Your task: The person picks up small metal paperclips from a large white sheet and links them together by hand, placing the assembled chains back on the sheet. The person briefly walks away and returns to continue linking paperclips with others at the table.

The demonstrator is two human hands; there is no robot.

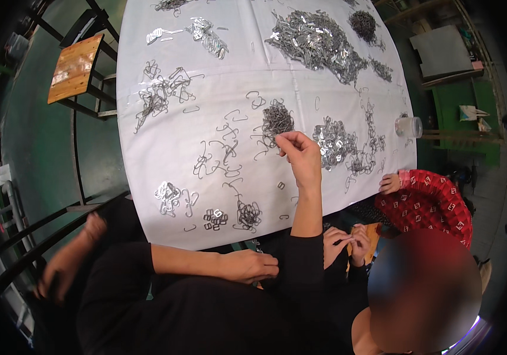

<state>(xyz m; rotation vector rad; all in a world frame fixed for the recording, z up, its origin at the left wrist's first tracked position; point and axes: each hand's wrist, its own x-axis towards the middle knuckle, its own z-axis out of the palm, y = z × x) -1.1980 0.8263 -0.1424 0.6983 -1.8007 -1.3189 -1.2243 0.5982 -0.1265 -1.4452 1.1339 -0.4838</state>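
Over the middle of the white-covered table (229, 74), my right hand (299, 155) is closed in a pinch, thumb against forefinger. Its fingertips are at the lower edge of a dark heap of small metal pieces (277, 118); whatever they pinch is too small to make out. My left hand (250, 265) is curled just off the near table edge, its fingers bent inward and their contents hidden. Between the two hands and the heap lie loose bent wire hooks (228, 151), a tangle of dark wire pieces (248, 216) and a cluster of small rectangular rings (215, 219).
Shiny flat metal pieces (318, 44) form a large pile at the far right. Silvery buckles (333, 141) lie right of my right hand, near a clear plastic cup (409, 127). A co-worker's hands (348, 241) and a red patterned sleeve (428, 204) are close by. A wooden stool (76, 66) stands left.
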